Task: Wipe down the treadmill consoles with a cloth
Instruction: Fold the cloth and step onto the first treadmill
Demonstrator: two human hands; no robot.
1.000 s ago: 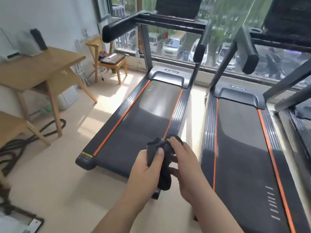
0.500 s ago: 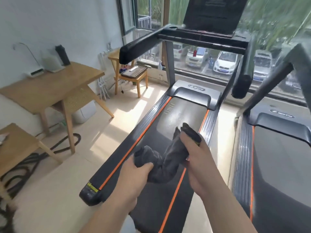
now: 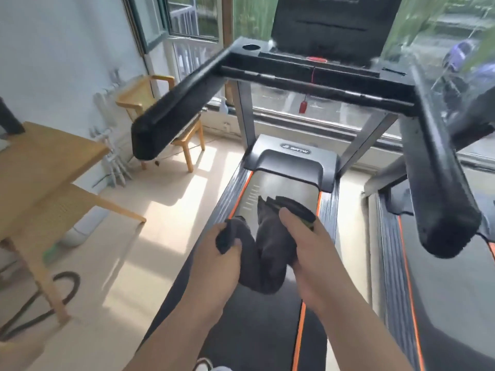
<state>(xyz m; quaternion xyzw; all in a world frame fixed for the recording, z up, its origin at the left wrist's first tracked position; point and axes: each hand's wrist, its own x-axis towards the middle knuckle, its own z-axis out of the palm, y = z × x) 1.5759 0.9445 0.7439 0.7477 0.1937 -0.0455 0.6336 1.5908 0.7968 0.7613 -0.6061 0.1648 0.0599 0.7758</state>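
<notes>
A dark grey cloth (image 3: 267, 253) hangs bunched between both hands above the belt of the left treadmill (image 3: 241, 330). My left hand (image 3: 217, 266) grips its left end, and my right hand (image 3: 308, 253) grips the right end with the thumb on top. The treadmill's black console (image 3: 329, 25) stands ahead at the top of the view, above the crossbar and the two padded handrails (image 3: 174, 113). A red safety clip (image 3: 303, 107) dangles from the console.
A second treadmill (image 3: 442, 303) lies to the right, its handrail (image 3: 442, 199) close by. On the left stand a wooden table (image 3: 40, 162) and a wooden chair (image 3: 150, 103) by the window. A black cable (image 3: 64, 290) loops on the floor.
The view has moved forward onto the left treadmill and tilted up, bringing the console closer. Both hands have kept hold of the cloth and spread it slightly apart.
</notes>
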